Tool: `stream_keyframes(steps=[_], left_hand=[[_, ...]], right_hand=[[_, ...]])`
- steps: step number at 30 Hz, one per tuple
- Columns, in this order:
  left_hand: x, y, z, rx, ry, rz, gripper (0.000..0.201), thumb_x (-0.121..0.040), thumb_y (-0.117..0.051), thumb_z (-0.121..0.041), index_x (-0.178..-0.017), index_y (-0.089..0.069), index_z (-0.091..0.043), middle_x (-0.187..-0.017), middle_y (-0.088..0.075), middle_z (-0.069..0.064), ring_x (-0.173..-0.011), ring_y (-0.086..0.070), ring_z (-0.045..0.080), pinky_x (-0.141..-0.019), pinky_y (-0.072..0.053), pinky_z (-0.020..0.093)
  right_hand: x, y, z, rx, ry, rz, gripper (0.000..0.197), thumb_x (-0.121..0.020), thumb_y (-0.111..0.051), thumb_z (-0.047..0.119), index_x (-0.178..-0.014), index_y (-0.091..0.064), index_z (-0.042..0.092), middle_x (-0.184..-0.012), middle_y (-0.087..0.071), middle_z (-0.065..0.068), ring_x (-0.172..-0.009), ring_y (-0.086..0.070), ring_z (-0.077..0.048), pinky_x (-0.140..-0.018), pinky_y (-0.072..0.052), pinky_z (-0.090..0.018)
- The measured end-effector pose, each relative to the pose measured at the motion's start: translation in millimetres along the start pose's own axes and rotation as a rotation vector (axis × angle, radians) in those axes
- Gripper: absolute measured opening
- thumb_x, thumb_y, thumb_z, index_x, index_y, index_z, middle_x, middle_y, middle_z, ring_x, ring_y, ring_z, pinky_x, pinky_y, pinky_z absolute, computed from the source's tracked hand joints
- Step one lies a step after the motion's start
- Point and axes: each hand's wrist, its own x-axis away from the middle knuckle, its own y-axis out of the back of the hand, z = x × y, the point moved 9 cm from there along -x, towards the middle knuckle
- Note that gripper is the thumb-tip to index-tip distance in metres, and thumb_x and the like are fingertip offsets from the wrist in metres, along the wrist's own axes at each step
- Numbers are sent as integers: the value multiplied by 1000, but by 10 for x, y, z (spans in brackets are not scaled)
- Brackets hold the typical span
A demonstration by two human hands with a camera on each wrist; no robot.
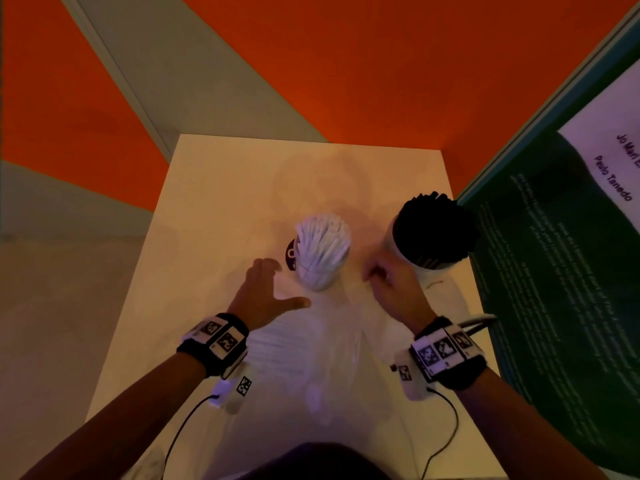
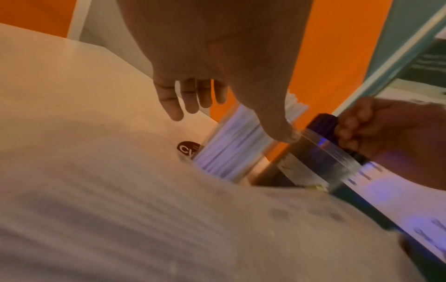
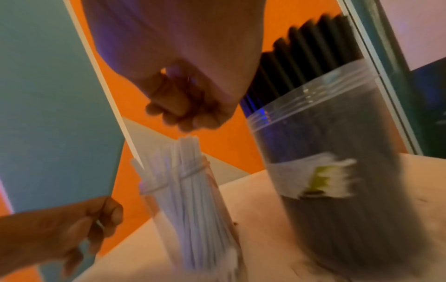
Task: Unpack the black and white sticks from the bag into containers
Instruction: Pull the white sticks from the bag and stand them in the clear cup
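Note:
A clear container (image 1: 320,271) packed with white sticks (image 1: 323,242) stands mid-table. To its right a wider clear container (image 1: 401,247) holds black sticks (image 1: 436,230). A translucent plastic bag (image 1: 311,368) lies flat between my forearms, with white sticks (image 1: 277,344) faintly showing inside. My left hand (image 1: 285,284) hovers left of the white container (image 2: 231,152), fingers (image 2: 169,99) straight and thumb spread, touching nothing. My right hand (image 1: 375,275) sits between the two containers, fingers (image 3: 185,112) curled into a fist above the white sticks (image 3: 183,171); nothing shows in it.
A green poster board (image 1: 554,271) stands against the table's right edge, close to the black container (image 3: 337,171). A dark round sticker (image 1: 291,254) lies behind the white container. Orange and grey walls surround the table (image 1: 214,202). Wrist camera cables trail near the front edge.

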Motion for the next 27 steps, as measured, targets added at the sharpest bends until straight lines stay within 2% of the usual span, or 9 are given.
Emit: stream_keyframes(steps=[2, 4, 6, 9, 11, 13, 16, 23, 27], left_hand=[[188, -200, -49, -104, 10, 111, 77, -51, -50, -93, -93, -42, -30, -93, -49, -10, -81, -49, 12, -68, -42, 28], [325, -484, -195, -221, -32, 245, 75, -54, -39, -97, -84, -43, -28, -78, -54, -7, -66, -48, 12, -57, -36, 27], [469, -750, -369, -314, -106, 363, 71, -62, -42, -91, -86, -45, -24, -74, -54, -6, -63, -49, 12, -56, -34, 28], [646, -907, -512, -356, -174, 433, 38, -86, -55, -55, -90, -47, -18, -83, -58, 2, -76, -58, 25, -63, -38, 32], [724, -824, -562, -262, -198, 413, 21, -93, -54, -33, -91, -50, -12, -90, -63, 11, -82, -61, 31, -69, -47, 39], [800, -648, -628, -113, -217, 364, 14, -94, -53, -23, -88, -52, -10, -88, -65, 12, -77, -63, 30, -69, -50, 36], [873, -425, -672, 47, -236, 298, 13, -95, -54, -18, -84, -52, -11, -78, -61, 5, -63, -61, 21, -52, -45, 15], [924, -308, -579, 159, -204, 315, 15, -95, -55, -23, -85, -53, -12, -78, -59, 4, -57, -64, 9, -49, -50, 22], [916, -315, -584, 170, -215, 325, 16, -96, -55, -23, -88, -53, -9, -81, -60, 7, -57, -64, 10, -49, -51, 22]], right_hand=[[351, -372, -250, 169, -200, 405, 30, -76, -46, -7, -73, -65, 16, -77, -65, -1, -68, -54, -4, -72, -40, -21], [794, -782, -479, 320, -324, 811, 24, -82, -51, 1, -85, -73, 11, -95, -72, -6, -78, -59, -9, -77, -46, -23], [1083, -1112, -539, 340, -367, 977, 22, -88, -54, 11, -101, -71, 7, -111, -69, -13, -92, -62, -19, -87, -49, -31], [1078, -1447, -520, 397, -278, 869, 29, -95, -48, 12, -114, -63, -3, -123, -61, -21, -115, -56, -31, -101, -40, -34], [1022, -1592, -467, 410, -214, 787, 31, -97, -43, 11, -117, -61, -6, -124, -60, -22, -119, -53, -32, -105, -34, -34], [957, -1686, -436, 468, -149, 687, 31, -99, -39, 13, -113, -61, -3, -121, -62, -21, -116, -54, -31, -105, -33, -34], [885, -1787, -402, 581, -102, 576, 30, -100, -35, 12, -117, -58, 2, -123, -59, -17, -117, -54, -30, -103, -36, -37], [910, -1958, -440, 716, -189, 627, 38, -103, -28, 12, -140, -35, 6, -144, -40, -14, -132, -41, -27, -107, -32, -37], [930, -1933, -431, 680, -229, 661, 35, -103, -31, 10, -135, -42, 1, -142, -42, -17, -133, -41, -28, -110, -31, -38]])
